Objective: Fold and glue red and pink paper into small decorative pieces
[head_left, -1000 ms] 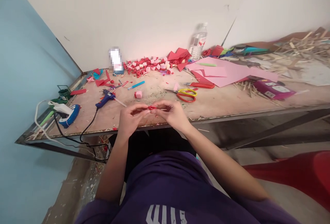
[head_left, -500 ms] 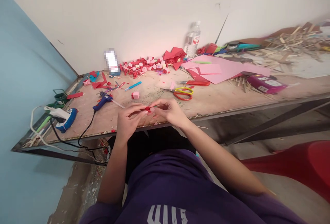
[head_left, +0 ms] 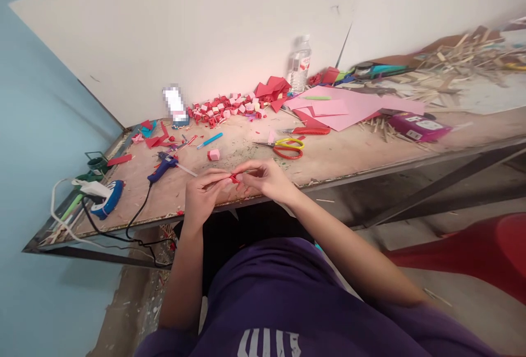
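Both my hands meet over the near edge of the wooden table (head_left: 349, 159). My left hand (head_left: 203, 195) and my right hand (head_left: 267, 179) pinch a small folded piece of red paper (head_left: 234, 179) between their fingertips. Most of the paper is hidden by my fingers. A pink cube (head_left: 213, 154) lies just beyond my left hand. Yellow and red scissors (head_left: 287, 147) lie beyond my right hand. A blue glue gun (head_left: 163, 165) with a black cord rests to the left.
A heap of small red and pink cubes (head_left: 224, 109) lies along the white wall, next to red paper scraps (head_left: 269, 91), a water bottle (head_left: 299, 63) and pink sheets (head_left: 349, 107). Wooden sticks (head_left: 452, 66) litter the far right. A red chair (head_left: 485, 253) stands at my right.
My hands have kept working the red paper in place; it looks more folded and compact than a second ago. The view has shifted slightly.
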A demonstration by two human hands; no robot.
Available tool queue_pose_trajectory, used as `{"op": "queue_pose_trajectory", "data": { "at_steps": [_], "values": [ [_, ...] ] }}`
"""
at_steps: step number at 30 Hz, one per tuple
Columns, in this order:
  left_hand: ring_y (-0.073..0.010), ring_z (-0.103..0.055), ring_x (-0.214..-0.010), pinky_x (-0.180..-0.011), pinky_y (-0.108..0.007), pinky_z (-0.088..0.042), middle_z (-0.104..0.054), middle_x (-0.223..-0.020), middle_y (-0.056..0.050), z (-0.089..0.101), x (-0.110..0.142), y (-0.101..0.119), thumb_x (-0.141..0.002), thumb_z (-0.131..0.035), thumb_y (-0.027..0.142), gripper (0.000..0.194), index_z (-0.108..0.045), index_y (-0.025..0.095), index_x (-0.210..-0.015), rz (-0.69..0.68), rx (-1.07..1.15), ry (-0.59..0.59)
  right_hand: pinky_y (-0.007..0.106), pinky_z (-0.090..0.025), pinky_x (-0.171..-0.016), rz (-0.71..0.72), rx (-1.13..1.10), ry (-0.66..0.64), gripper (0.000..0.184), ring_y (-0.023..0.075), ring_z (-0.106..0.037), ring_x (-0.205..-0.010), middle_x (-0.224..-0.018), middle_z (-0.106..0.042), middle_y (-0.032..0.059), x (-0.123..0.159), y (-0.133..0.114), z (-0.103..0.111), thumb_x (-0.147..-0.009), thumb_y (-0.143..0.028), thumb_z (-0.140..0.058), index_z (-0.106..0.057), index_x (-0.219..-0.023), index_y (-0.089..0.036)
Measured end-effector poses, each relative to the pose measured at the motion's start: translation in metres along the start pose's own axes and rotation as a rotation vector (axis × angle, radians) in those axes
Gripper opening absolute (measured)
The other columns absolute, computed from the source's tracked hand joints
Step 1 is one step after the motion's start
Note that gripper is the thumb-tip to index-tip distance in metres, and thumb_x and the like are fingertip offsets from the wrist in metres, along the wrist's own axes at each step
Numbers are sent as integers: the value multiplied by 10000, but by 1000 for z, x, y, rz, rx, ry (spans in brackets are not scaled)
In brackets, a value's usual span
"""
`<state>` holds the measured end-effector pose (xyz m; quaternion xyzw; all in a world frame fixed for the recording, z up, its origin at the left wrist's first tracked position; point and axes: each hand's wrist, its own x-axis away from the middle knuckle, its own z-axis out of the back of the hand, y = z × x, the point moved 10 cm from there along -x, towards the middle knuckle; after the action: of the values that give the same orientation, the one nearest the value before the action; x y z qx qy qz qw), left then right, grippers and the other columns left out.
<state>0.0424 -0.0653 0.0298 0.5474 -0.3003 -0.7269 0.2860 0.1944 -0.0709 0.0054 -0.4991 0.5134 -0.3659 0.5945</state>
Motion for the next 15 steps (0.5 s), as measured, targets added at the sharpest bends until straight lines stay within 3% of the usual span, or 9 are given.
{"op": "queue_pose_trajectory", "data": {
  "at_steps": [7,15],
  "values": [
    [-199,-751,-824,-801,-320,-632,-790,-873,-55,5,3,-10,-813,-823,333,139,-804,197,-837,97,6,88,255,-578,-517,1,85,71,142,163,-677,-598,-704,-719,16,1,0,1,-829,-328,-762,-744,-876,-195],
    [-190,-735,-927,-815,-302,-630,-765,-983,-63,0,5,16,-818,-841,288,114,-795,204,-879,-109,-59,12,266,-549,-509,37,115,96,249,167,-662,-530,-624,-690,4,-1,3,8,-827,-428,-805,-725,-867,-195]
  ]
}}
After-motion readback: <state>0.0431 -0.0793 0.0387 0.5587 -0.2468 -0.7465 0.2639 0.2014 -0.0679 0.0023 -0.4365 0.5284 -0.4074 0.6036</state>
